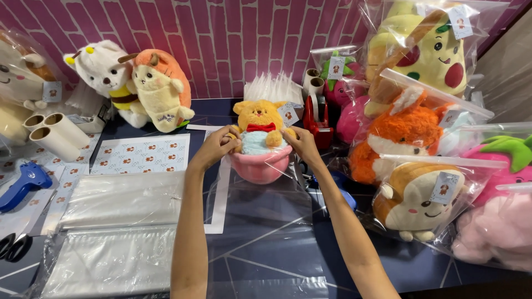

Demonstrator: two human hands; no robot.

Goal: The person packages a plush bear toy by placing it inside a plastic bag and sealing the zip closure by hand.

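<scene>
A yellow plush bear (260, 128) with a red bow and a pale blue body, seated in a pink cup-shaped base, is kept upright near the middle of the dark surface (266, 243), just in front of the pink brick-pattern wall; a clear plastic bag (260, 188) is drawn up around the base, its mouth being held open at both sides. The left hand (217, 145) is pinched on the left edge of the bag, close to the ear of the toy; the right hand (299, 142) is pinched on the right edge; the hands are apart, with the toy between them, so that the thin film is stretched and the soft toy is not squeezed. The plush looks fluffy and rounded; the bag is glossy and creased (its lower part lies flat toward the person). Left of it, a stack of flat clear bags (119, 202) and printed sticker sheets (141, 155) are laid within reach; a red tape dispenser (317, 119) stands just behind the right hand; bagged plush toys (421, 194) are piled at the right.
</scene>
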